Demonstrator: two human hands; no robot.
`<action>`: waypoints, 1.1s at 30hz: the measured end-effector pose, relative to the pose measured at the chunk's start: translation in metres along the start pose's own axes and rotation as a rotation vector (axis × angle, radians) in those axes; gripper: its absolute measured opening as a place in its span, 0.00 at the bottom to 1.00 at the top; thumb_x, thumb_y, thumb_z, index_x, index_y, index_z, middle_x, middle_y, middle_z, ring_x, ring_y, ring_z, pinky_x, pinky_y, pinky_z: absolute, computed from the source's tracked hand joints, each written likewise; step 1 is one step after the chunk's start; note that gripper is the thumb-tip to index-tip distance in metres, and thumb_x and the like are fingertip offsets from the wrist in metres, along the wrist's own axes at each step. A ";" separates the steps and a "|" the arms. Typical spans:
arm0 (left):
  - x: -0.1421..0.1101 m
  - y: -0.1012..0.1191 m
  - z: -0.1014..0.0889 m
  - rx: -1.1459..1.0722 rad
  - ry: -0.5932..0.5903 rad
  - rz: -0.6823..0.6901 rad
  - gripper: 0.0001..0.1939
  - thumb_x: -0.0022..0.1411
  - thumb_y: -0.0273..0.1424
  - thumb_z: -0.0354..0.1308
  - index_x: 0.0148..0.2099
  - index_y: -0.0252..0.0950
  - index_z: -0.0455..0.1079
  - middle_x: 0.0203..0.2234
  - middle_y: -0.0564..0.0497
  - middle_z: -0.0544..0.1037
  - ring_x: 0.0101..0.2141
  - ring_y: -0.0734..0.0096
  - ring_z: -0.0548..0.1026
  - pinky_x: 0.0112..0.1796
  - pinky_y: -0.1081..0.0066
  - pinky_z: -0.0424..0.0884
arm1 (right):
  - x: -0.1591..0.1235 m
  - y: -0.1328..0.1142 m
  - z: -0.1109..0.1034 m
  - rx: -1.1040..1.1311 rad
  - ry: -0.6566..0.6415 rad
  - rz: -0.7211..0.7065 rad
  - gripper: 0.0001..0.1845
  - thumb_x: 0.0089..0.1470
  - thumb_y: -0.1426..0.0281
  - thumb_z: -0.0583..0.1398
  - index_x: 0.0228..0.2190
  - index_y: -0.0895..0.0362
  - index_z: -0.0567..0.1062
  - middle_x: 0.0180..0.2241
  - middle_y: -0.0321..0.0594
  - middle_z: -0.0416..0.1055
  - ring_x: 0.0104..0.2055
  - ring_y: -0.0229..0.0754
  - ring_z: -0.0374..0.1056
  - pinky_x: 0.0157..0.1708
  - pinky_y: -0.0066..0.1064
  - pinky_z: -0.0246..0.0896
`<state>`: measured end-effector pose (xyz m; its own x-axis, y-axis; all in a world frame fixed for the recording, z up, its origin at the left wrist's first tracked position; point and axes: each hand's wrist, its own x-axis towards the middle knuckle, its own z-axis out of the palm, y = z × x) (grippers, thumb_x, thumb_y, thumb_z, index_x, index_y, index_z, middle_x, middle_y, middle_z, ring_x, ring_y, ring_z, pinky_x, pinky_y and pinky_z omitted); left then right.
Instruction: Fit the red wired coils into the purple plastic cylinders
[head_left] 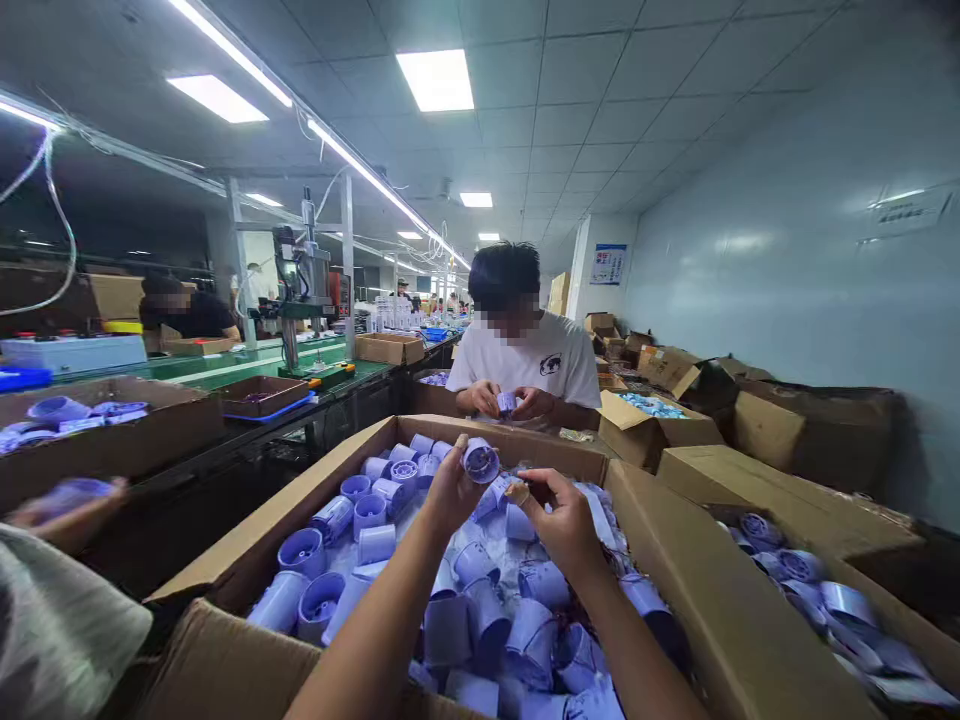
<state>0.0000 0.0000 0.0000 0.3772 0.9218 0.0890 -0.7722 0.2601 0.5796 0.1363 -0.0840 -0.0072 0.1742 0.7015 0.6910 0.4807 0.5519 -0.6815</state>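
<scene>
My left hand (455,490) is closed around a lavender plastic cup-shaped housing (481,461), its open end with inner ribs turned toward me. Just right of it, my right hand (559,515) has thumb and forefinger pinched together; what they hold, if anything, is too small to make out. Tan coverings show on my thumb tips. Below both hands, a large cardboard box (679,590) holds many similar housings (367,514), some upright and some on their sides, with thin wires among those on the right.
Across the box, a person in a white shirt (555,365) handles another housing (506,403). At left, a co-worker's blurred hand (75,515) holds a housing. More housings fill boxes at left (172,430) and right (832,505). A press machine (304,270) stands by the green conveyor.
</scene>
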 end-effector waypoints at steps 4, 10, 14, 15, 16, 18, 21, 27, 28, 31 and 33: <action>0.003 -0.001 0.000 -0.071 0.025 0.005 0.11 0.63 0.31 0.53 0.31 0.31 0.69 0.23 0.51 0.76 0.25 0.74 0.74 0.33 0.74 0.72 | 0.002 0.002 0.002 -0.062 -0.004 -0.062 0.16 0.49 0.56 0.61 0.30 0.56 0.76 0.26 0.40 0.73 0.25 0.40 0.66 0.26 0.31 0.63; 0.000 -0.005 0.002 0.002 -0.085 -0.037 0.09 0.61 0.32 0.56 0.31 0.31 0.68 0.22 0.54 0.72 0.22 0.78 0.71 0.29 0.78 0.70 | 0.002 0.002 0.004 -0.142 0.010 -0.116 0.12 0.50 0.61 0.61 0.32 0.56 0.77 0.28 0.40 0.73 0.27 0.41 0.67 0.29 0.32 0.65; -0.006 -0.011 0.001 0.146 -0.199 -0.050 0.14 0.53 0.35 0.64 0.41 0.37 0.69 0.23 0.57 0.70 0.21 0.79 0.68 0.24 0.78 0.67 | 0.002 0.006 0.006 -0.144 0.056 -0.070 0.12 0.50 0.64 0.60 0.36 0.57 0.75 0.31 0.42 0.73 0.30 0.42 0.68 0.31 0.33 0.65; -0.007 -0.012 0.000 0.189 -0.223 -0.063 0.18 0.51 0.35 0.66 0.44 0.39 0.68 0.25 0.57 0.71 0.22 0.78 0.69 0.26 0.76 0.68 | 0.003 0.008 0.006 -0.139 0.085 -0.054 0.12 0.49 0.65 0.60 0.36 0.57 0.75 0.31 0.42 0.73 0.30 0.42 0.68 0.31 0.33 0.66; -0.010 -0.012 0.000 0.230 -0.248 -0.082 0.22 0.49 0.34 0.67 0.47 0.41 0.67 0.26 0.57 0.71 0.24 0.77 0.70 0.28 0.74 0.69 | 0.003 0.010 0.006 -0.131 0.118 -0.039 0.12 0.49 0.67 0.60 0.37 0.58 0.74 0.31 0.43 0.73 0.30 0.43 0.68 0.31 0.34 0.66; -0.014 -0.011 -0.001 0.307 -0.311 -0.119 0.29 0.44 0.31 0.70 0.50 0.42 0.66 0.29 0.55 0.72 0.28 0.75 0.72 0.33 0.71 0.70 | 0.004 0.013 0.005 -0.105 0.173 -0.014 0.13 0.48 0.68 0.59 0.37 0.58 0.72 0.31 0.42 0.73 0.30 0.43 0.69 0.32 0.34 0.66; -0.018 -0.009 0.000 0.422 -0.373 -0.160 0.39 0.34 0.23 0.73 0.51 0.41 0.65 0.32 0.54 0.73 0.31 0.74 0.72 0.37 0.71 0.67 | 0.005 0.015 0.004 -0.080 0.161 -0.010 0.10 0.47 0.71 0.58 0.35 0.57 0.72 0.30 0.41 0.73 0.30 0.42 0.69 0.32 0.35 0.66; -0.015 -0.010 -0.001 0.839 -0.230 0.036 0.35 0.27 0.22 0.73 0.43 0.40 0.70 0.37 0.52 0.67 0.36 0.69 0.68 0.36 0.70 0.66 | 0.005 0.010 0.005 -0.031 0.101 -0.065 0.07 0.46 0.73 0.57 0.31 0.55 0.73 0.32 0.41 0.72 0.32 0.42 0.69 0.33 0.34 0.67; -0.013 -0.009 -0.002 0.895 -0.183 0.123 0.33 0.25 0.23 0.73 0.40 0.40 0.71 0.39 0.52 0.65 0.39 0.66 0.67 0.39 0.68 0.66 | 0.005 0.010 0.005 -0.012 0.110 -0.067 0.07 0.46 0.73 0.57 0.30 0.55 0.74 0.33 0.42 0.72 0.33 0.42 0.69 0.34 0.34 0.67; -0.010 -0.009 -0.003 0.993 -0.094 0.337 0.31 0.22 0.24 0.74 0.37 0.39 0.74 0.42 0.51 0.61 0.48 0.60 0.62 0.48 0.66 0.62 | 0.005 0.014 0.006 0.030 0.127 -0.022 0.06 0.46 0.70 0.59 0.30 0.55 0.74 0.32 0.42 0.72 0.32 0.42 0.69 0.33 0.34 0.69; -0.009 -0.008 -0.003 0.962 -0.116 0.356 0.32 0.23 0.26 0.74 0.38 0.39 0.73 0.41 0.51 0.63 0.47 0.61 0.64 0.48 0.66 0.63 | 0.005 0.017 0.008 0.068 0.116 0.043 0.07 0.45 0.69 0.60 0.31 0.55 0.75 0.32 0.41 0.73 0.32 0.43 0.70 0.34 0.35 0.69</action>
<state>0.0016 -0.0093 -0.0077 0.2933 0.8535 0.4308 -0.1324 -0.4100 0.9024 0.1388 -0.0673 -0.0172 0.2933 0.6706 0.6814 0.4117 0.5547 -0.7231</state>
